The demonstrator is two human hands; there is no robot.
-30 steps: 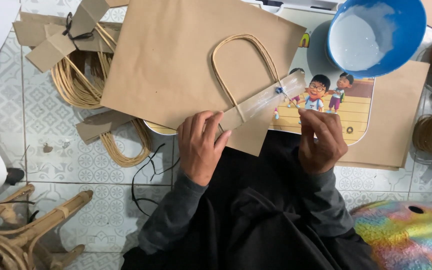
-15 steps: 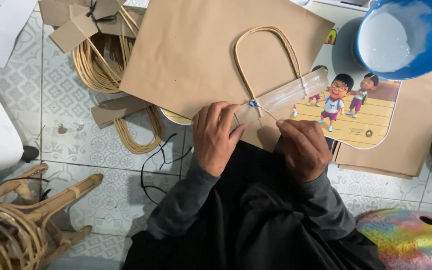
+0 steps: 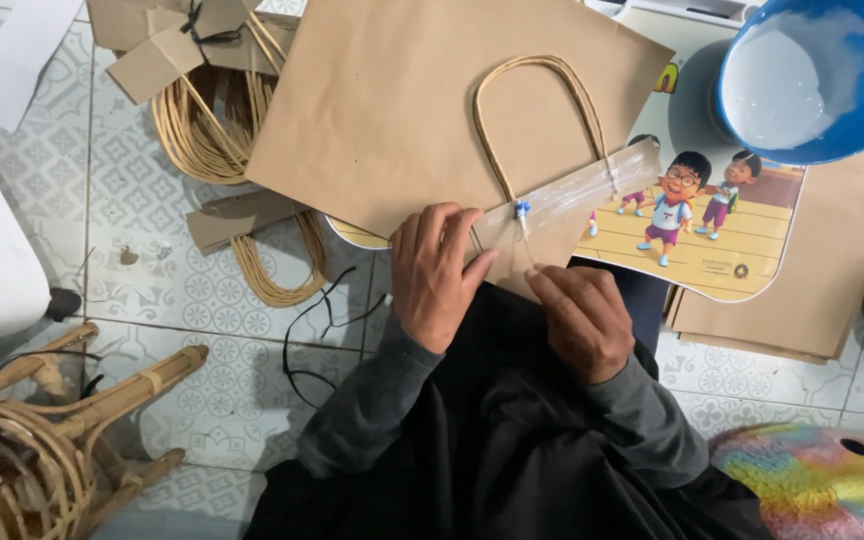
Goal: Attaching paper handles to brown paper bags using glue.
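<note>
A brown paper bag [image 3: 402,110] lies flat across my lap and the tiled floor, its twisted paper handle [image 3: 537,70] looping away from me. A glossy, wet-looking strip [image 3: 592,185] crosses the handle's ends. My left hand [image 3: 439,275] presses flat on the bag's near edge beside the handle's left end. My right hand [image 3: 582,320] pinches a thin stick with a blue-and-white tip [image 3: 522,210] that rests on the strip.
A blue bowl of white paste [image 3: 812,75] stands at the far right on a cartoon picture card [image 3: 712,240], over more brown paper [image 3: 832,260]. Bundles of cord handles [image 3: 202,140] lie at the left. A rattan stool [image 3: 42,440], a black cord [image 3: 312,330] and a rainbow stool [image 3: 812,480] are nearby.
My right hand has drawn the stick's tip leftward along the strip, from the handle's right end toward its left end. My left hand has stayed pressed on the bag.
</note>
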